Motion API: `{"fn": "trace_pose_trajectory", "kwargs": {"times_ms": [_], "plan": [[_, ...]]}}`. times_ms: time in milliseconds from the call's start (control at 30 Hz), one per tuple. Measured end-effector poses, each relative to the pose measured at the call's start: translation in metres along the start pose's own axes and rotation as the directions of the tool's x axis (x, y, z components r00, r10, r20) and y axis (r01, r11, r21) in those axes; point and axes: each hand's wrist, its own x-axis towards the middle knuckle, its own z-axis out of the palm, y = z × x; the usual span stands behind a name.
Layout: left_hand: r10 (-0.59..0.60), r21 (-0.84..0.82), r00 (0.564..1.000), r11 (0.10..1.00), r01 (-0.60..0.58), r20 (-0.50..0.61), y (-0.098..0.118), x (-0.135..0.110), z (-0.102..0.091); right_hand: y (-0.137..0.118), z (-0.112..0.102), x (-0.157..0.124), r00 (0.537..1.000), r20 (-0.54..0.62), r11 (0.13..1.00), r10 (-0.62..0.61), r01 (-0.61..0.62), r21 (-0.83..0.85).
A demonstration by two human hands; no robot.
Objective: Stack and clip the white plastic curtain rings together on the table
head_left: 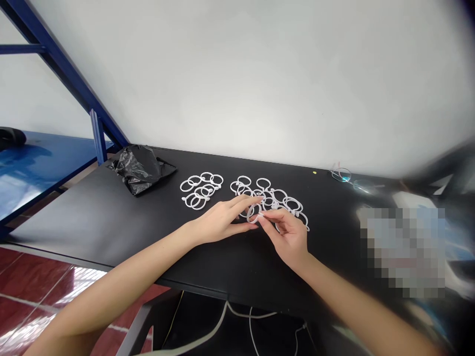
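Observation:
Both of my hands meet over a black table (92, 222) on one white plastic ring (254, 212). My left hand (226, 220) pinches its left side between thumb and fingers. My right hand (287, 235) pinches its right side with thumb and forefinger. Just behind my hands lies a larger spread of several white rings (274, 198). A smaller heap of several white rings (201, 190) lies further left, apart from my hands.
A crumpled black plastic bag (139, 169) lies at the table's back left. A pair of glasses (345, 175) rests near the wall at the back right. A blue metal frame (98, 136) stands left. Cables (252, 326) hang under the table edge.

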Motion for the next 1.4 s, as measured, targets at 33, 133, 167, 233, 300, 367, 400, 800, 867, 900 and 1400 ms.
{"fn": "trace_pose_trajectory", "kwargs": {"times_ms": [33, 133, 167, 233, 300, 367, 400, 800, 867, 900, 1400], "plan": [[0.014, -0.009, 1.000, 1.000, -0.014, 0.006, 0.001, 0.001, -0.001, 0.000, 0.000, 0.001, 1.000, -0.009, 1.000, -0.009, 0.009, -0.030], [0.043, -0.065, 0.999, 0.997, -0.043, 0.009, 0.001, 0.002, -0.002, -0.002, -0.001, 0.002, 0.999, -0.026, 0.996, -0.026, 0.023, -0.087], [0.045, -0.086, 0.999, 0.995, -0.044, 0.007, 0.001, 0.003, -0.003, -0.003, -0.001, 0.003, 0.999, -0.027, 0.995, -0.031, 0.028, -0.095], [0.037, -0.121, 0.999, 0.992, -0.035, 0.015, 0.001, 0.003, -0.004, -0.005, -0.001, 0.004, 0.999, -0.018, 0.993, -0.046, 0.044, -0.109], [0.029, -0.137, 0.999, 0.990, -0.025, 0.031, 0.001, 0.003, -0.005, -0.007, -0.001, 0.005, 0.998, 0.003, 0.990, -0.070, 0.070, -0.123], [0.028, -0.129, 0.999, 0.991, -0.023, 0.042, 0.002, 0.004, -0.005, -0.008, -0.001, 0.005, 0.995, 0.022, 0.986, -0.098, 0.101, -0.136], [0.029, -0.117, 0.999, 0.993, -0.023, 0.045, 0.003, 0.004, -0.006, -0.008, -0.001, 0.006, 0.994, 0.030, 0.983, -0.109, 0.112, -0.147], [-0.444, 0.561, 0.894, 0.726, 0.398, -0.059, -0.044, -0.022, -0.092, 0.010, -0.001, 0.003, 0.955, 0.295, 0.891, -0.043, 0.171, -0.421], [-0.507, 0.589, 0.861, 0.685, 0.429, -0.037, -0.051, -0.027, -0.095, 0.011, 0.000, 0.003, 0.942, 0.335, 0.881, -0.028, 0.182, -0.437], [-0.520, 0.590, 0.854, 0.683, 0.430, -0.021, -0.054, -0.029, -0.095, 0.010, 0.000, 0.003, 0.937, 0.348, 0.879, -0.027, 0.188, -0.438], [-0.198, 0.095, 0.974, 0.973, 0.208, -0.110, -0.006, 0.003, -0.029, -0.003, 0.000, 0.008, 0.978, 0.066, 0.930, -0.196, 0.207, -0.303]]}}
